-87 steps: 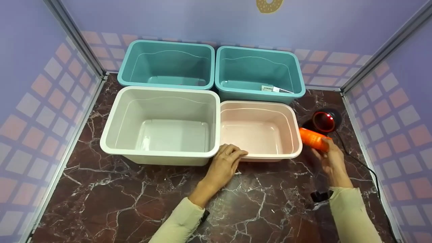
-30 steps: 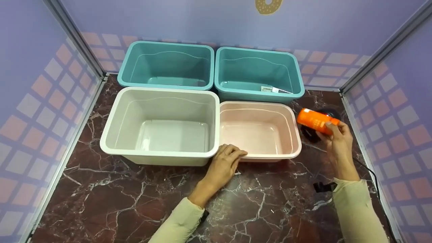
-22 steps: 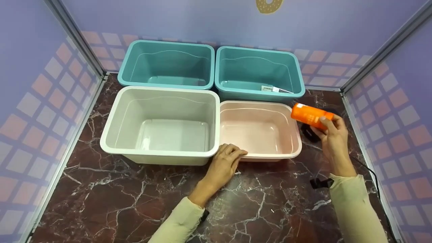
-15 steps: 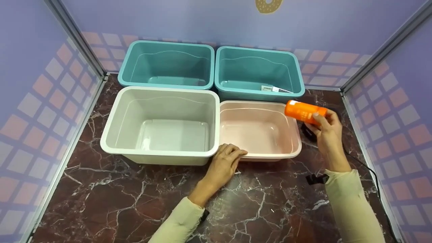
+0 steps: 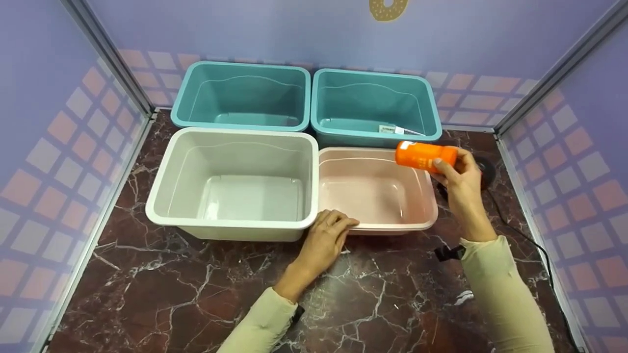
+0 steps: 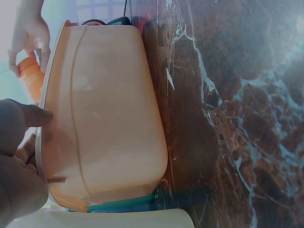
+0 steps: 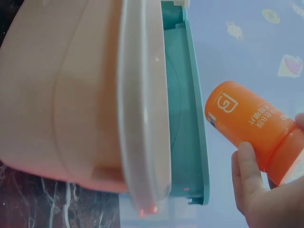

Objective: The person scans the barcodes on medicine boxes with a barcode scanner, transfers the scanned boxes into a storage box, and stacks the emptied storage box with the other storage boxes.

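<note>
An orange pill bottle [image 5: 421, 156] with white printing lies tilted sideways in my right hand [image 5: 458, 179], above the back right part of the pink bin [image 5: 378, 226]. Fingers and thumb hold the bottle at its cap end; the right wrist view shows the bottle's [image 7: 251, 121] printed side and part of a barcode. My left hand [image 5: 326, 235] grips the front rim of the pink bin near its left corner. In the left wrist view the thumb [image 6: 40, 115] presses the outside of that rim, with other fingers on the inner side.
A white bin [image 5: 230, 224] stands left of the pink one. Behind them are two teal bins [image 5: 245, 127]; the right teal bin [image 5: 373, 136] has a white label inside. A black scanner [image 5: 485, 171] with a cable [image 5: 525, 235] sits at right on the marble-patterned table [image 5: 196, 294].
My right hand has lifted the orange bottle from beside the red-lit scanner and carried it left and back, over the pink bin's rim. The left hand has stayed in place.
</note>
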The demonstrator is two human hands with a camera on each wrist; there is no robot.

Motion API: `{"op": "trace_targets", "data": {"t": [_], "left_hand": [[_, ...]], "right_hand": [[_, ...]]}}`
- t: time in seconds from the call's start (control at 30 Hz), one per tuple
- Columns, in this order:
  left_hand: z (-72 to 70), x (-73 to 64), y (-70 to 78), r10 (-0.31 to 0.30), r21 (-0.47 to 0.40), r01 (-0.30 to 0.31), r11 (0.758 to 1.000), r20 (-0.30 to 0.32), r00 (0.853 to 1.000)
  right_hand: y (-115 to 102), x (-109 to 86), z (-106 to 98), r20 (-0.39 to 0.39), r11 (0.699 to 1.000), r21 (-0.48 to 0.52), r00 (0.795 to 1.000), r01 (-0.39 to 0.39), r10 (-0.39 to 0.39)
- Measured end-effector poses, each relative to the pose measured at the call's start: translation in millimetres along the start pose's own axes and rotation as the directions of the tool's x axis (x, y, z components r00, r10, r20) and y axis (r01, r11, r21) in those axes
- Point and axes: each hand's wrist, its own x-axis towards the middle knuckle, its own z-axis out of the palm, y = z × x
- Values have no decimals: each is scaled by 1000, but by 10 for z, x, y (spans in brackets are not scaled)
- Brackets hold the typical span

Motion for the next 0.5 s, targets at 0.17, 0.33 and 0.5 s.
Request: {"op": "trace_targets", "data": {"t": [0.17,0.33,0.5], "left_hand": [[-4,-2,3,5,-5,-5,1000,-2,1000],[-10,-8,4,1,-3,-1,1000,-1,1000],[-8,-18,6,4,4,-4,1000,-8,1000]], "right_hand": [[1,16,86,23,994,-94,999,48,-46],[-13,26,169,37,978,-189,996,90,-84],[-21,50,241,56,949,-284,990,138,-127]]}}
